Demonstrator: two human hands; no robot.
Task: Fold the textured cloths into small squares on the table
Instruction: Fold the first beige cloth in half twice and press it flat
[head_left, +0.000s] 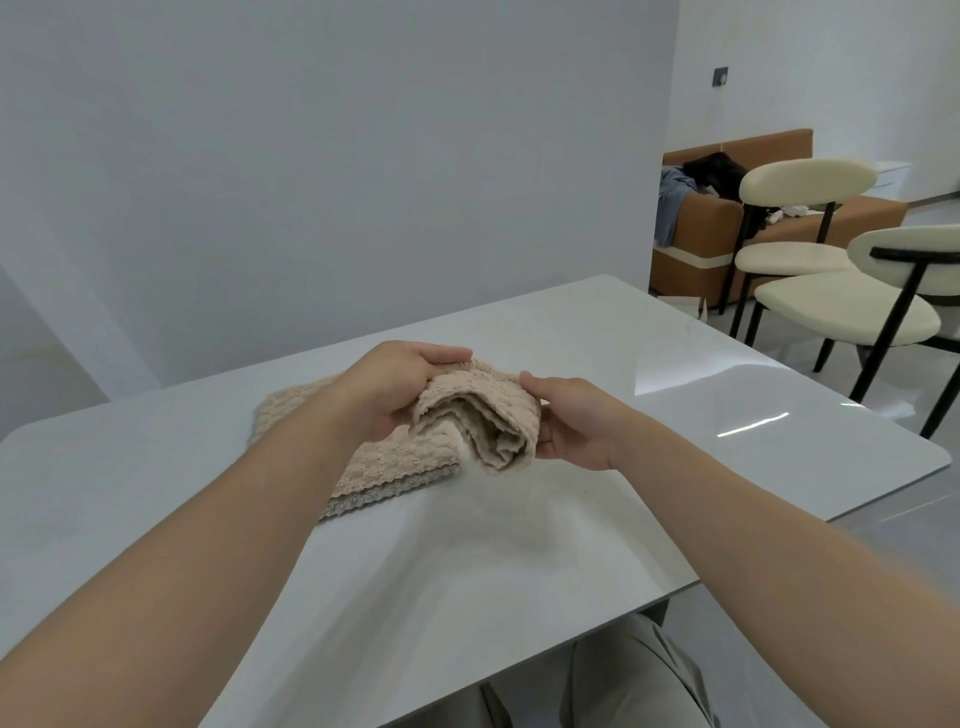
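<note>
I hold a folded beige cloth (483, 415) between both hands, over the white table (571, 545). My left hand (400, 387) grips its left edge, fingers curled over the top. My right hand (576, 426) pinches its right side. A flat beige cloth (384, 462) lies below my left wrist, atop a grey cloth (363, 503). Two cream chairs (810, 228) stand at far right.

No txt, labels, brands or nos. I can read anywhere here. The cloth (478, 410) & table (519, 545) look plain. Wall plate (720, 76) is too small to tell.
</note>
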